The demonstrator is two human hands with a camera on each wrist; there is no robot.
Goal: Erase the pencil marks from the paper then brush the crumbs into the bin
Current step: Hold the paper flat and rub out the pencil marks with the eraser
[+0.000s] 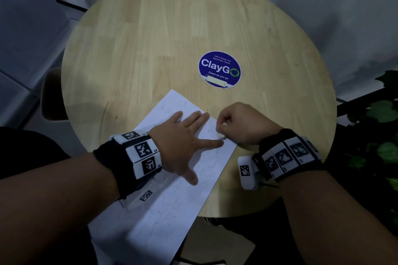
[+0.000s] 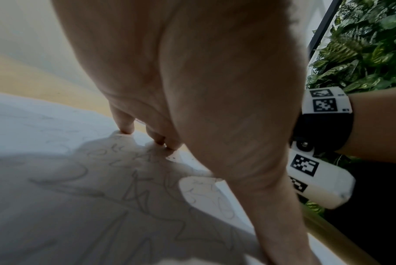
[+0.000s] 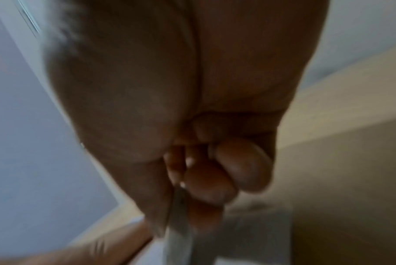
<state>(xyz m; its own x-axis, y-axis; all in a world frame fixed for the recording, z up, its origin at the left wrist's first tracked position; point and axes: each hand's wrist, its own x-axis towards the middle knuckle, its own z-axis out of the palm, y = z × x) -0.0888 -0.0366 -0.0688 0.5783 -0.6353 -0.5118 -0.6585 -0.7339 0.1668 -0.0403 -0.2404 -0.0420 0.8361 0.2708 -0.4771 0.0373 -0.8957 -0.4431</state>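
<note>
A white sheet of paper (image 1: 172,196) with faint pencil scribbles (image 2: 135,193) lies diagonally over the near edge of a round wooden table (image 1: 150,38). My left hand (image 1: 185,142) lies flat on the sheet with its fingers spread, pressing it down. My right hand (image 1: 239,125) pinches a small white eraser (image 1: 220,135) whose tip touches the paper's right edge, just beyond my left index fingertip. In the right wrist view the eraser (image 3: 178,233) shows blurred between thumb and fingers. A few dark crumbs (image 2: 173,157) sit by my left fingertips. No bin is in view.
A round blue "ClayGo" sticker (image 1: 219,69) lies on the table beyond the paper. Green plants (image 1: 383,135) stand at the right, past the table edge. A brown chair seat (image 1: 51,94) shows at the table's left. The paper's near end overhangs the table.
</note>
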